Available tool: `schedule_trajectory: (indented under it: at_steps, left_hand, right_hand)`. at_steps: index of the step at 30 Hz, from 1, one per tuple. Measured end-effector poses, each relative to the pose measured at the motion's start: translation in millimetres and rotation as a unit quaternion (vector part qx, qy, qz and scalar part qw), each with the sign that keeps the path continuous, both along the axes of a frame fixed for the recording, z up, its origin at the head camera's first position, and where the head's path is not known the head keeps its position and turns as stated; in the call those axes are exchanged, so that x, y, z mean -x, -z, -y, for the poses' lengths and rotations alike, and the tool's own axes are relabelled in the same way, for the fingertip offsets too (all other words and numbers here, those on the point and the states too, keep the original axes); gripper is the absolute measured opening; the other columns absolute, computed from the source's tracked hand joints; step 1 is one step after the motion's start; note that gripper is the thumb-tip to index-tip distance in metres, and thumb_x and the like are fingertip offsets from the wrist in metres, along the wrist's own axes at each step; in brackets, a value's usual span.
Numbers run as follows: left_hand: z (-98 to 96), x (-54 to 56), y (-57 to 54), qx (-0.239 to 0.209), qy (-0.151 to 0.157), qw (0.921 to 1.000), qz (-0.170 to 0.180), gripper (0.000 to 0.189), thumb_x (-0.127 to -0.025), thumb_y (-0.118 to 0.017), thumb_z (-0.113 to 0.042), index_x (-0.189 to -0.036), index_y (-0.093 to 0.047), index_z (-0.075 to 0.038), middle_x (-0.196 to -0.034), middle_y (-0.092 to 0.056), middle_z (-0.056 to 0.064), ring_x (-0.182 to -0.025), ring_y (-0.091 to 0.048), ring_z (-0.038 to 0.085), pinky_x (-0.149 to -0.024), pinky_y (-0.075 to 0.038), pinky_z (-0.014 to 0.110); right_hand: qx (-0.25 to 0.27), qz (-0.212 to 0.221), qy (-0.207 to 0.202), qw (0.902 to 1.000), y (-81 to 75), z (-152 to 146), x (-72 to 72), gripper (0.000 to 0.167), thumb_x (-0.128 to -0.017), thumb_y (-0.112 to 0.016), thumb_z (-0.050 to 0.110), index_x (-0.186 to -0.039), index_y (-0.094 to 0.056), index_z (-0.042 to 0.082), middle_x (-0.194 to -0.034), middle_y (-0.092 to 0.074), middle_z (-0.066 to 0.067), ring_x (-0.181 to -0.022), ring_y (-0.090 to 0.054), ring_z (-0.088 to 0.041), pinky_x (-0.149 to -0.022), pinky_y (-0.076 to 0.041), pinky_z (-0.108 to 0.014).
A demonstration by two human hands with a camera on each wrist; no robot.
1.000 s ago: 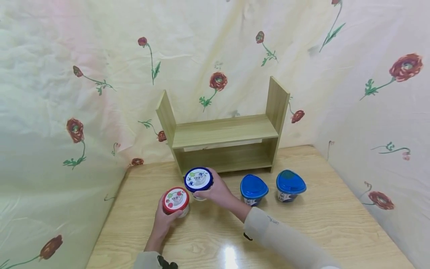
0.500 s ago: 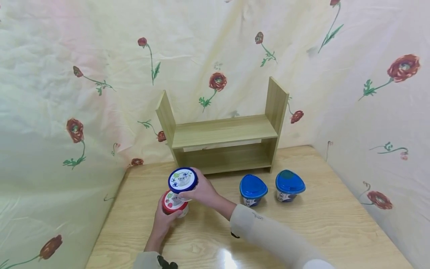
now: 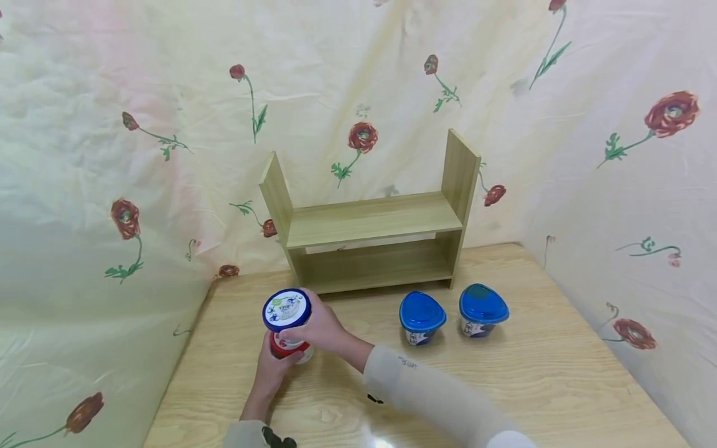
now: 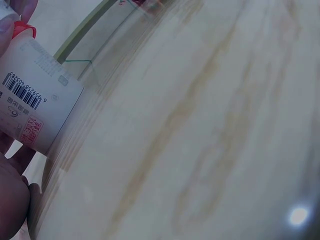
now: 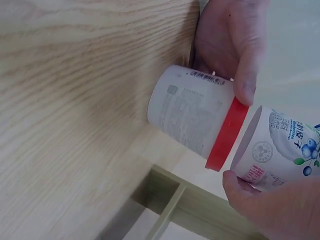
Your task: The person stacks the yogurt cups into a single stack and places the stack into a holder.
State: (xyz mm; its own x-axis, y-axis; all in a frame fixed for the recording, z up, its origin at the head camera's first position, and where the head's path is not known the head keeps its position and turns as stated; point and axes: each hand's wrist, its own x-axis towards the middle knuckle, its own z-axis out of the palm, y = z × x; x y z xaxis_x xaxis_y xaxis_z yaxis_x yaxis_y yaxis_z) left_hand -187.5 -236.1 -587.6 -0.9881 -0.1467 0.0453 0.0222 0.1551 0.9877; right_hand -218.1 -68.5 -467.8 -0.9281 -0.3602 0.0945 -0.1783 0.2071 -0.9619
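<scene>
In the head view my left hand [image 3: 270, 366] grips a white cup with a red lid [image 3: 287, 351], which stands on the wooden table. My right hand [image 3: 319, 323] holds a second white cup with a dark blue lid [image 3: 287, 309] above the first. From the right wrist, blueberries show printed on the upper cup [image 5: 287, 145], and its base is close over the red lid [image 5: 227, 135], slightly tilted to it. A barcode is visible on the lower cup [image 4: 37, 95] in the left wrist view. From above, the blue-lidded cup hides much of the red lid.
Behind the hands stands a two-tier wooden shelf [image 3: 375, 219] against the flowered cloth. Two tubs with rounded triangular blue lids, one nearer [image 3: 422, 313] and one farther right [image 3: 484, 305], stand on the table [image 3: 538, 367] at the right.
My right hand has carried the blue-lidded cup leftward, from beside the red-lidded cup to over it. The left hand and its cup have stayed in place.
</scene>
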Motion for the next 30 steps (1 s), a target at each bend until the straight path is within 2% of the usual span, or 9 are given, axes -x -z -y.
schedule_trajectory:
  at_steps: [6,11,14,15,18,21,25,30]
  left_hand:
    - [-0.5,1.4,-1.0,0.002,0.003,0.9998,-0.018,0.095,-0.081,-0.084,-0.013,-0.156,-0.026,-0.016,-0.15,-0.045,0.013,-0.133,-0.045,0.028,-0.106,-0.04,0.029]
    - [-1.3,-0.2,-1.3,-0.001,0.005,0.9999,-0.015,0.097,-0.08,-0.085,-0.009,-0.157,-0.024,-0.014,-0.151,-0.044,0.014,-0.134,-0.045,0.029,-0.103,-0.04,0.022]
    - [-3.5,-4.8,-12.5,0.0,0.012,0.9999,-0.008,0.097,-0.081,-0.084,-0.007,-0.157,-0.024,-0.01,-0.151,-0.043,0.018,-0.134,-0.044,0.031,-0.1,-0.041,0.018]
    - [-3.3,-4.5,-12.0,0.003,0.014,0.9999,-0.008,0.097,-0.081,-0.084,-0.008,-0.157,-0.023,-0.01,-0.151,-0.043,0.017,-0.134,-0.044,0.031,-0.099,-0.04,0.017]
    - [-2.6,-3.6,-11.1,0.006,0.015,0.9998,-0.011,0.096,-0.081,-0.084,-0.009,-0.156,-0.024,-0.012,-0.151,-0.043,0.016,-0.134,-0.044,0.03,-0.104,-0.041,0.023]
    - [-0.5,1.3,1.7,0.016,0.012,0.9994,-0.027,0.096,-0.082,-0.085,-0.014,-0.156,-0.025,-0.015,-0.151,-0.044,0.013,-0.134,-0.045,0.03,-0.109,-0.04,0.035]
    - [-0.5,2.2,3.3,0.022,0.009,0.9991,-0.035,0.094,-0.082,-0.085,-0.015,-0.156,-0.026,-0.013,-0.15,-0.045,0.014,-0.133,-0.046,0.032,-0.111,-0.04,0.044]
    - [2.3,-0.2,0.6,0.021,0.01,0.9994,-0.025,0.095,-0.082,-0.085,-0.019,-0.156,-0.025,-0.014,-0.15,-0.044,0.014,-0.134,-0.045,0.033,-0.112,-0.039,0.05]
  right_hand:
    - [-0.017,0.003,0.003,0.9998,2.2,6.0,0.2,0.096,-0.071,-0.094,0.025,-0.151,-0.04,0.016,-0.133,-0.06,-0.007,-0.121,-0.059,-0.026,-0.101,-0.05,-0.047]
    - [-0.007,0.008,0.0,0.9999,4.9,6.1,-1.9,0.095,-0.071,-0.094,0.022,-0.149,-0.041,0.015,-0.131,-0.061,-0.008,-0.119,-0.059,-0.027,-0.099,-0.051,-0.048]
    - [-0.004,0.009,0.002,1.0,7.1,6.9,-1.8,0.096,-0.071,-0.094,0.023,-0.151,-0.039,0.016,-0.132,-0.06,-0.008,-0.12,-0.059,-0.027,-0.1,-0.051,-0.049]
    - [-0.004,0.008,0.002,1.0,8.1,7.1,-1.3,0.097,-0.071,-0.094,0.024,-0.151,-0.039,0.017,-0.132,-0.06,-0.008,-0.12,-0.059,-0.027,-0.1,-0.05,-0.049]
    - [0.0,0.004,-0.001,1.0,11.8,7.7,0.9,0.098,-0.072,-0.093,0.024,-0.152,-0.037,0.018,-0.133,-0.06,-0.007,-0.121,-0.059,-0.026,-0.101,-0.05,-0.048]
    - [-0.002,0.001,-0.005,1.0,14.8,7.6,2.4,0.101,-0.072,-0.093,0.026,-0.154,-0.035,0.018,-0.134,-0.06,-0.006,-0.121,-0.058,-0.025,-0.101,-0.049,-0.047]
    - [-0.01,0.002,-0.005,0.9999,16.5,7.6,3.0,0.103,-0.073,-0.093,0.028,-0.155,-0.032,0.018,-0.136,-0.058,-0.005,-0.124,-0.057,-0.025,-0.103,-0.048,-0.047]
    - [-0.006,-0.001,-0.005,1.0,18.2,10.7,3.0,0.103,-0.073,-0.093,0.029,-0.155,-0.033,0.019,-0.136,-0.058,-0.004,-0.123,-0.057,-0.024,-0.103,-0.048,-0.047]
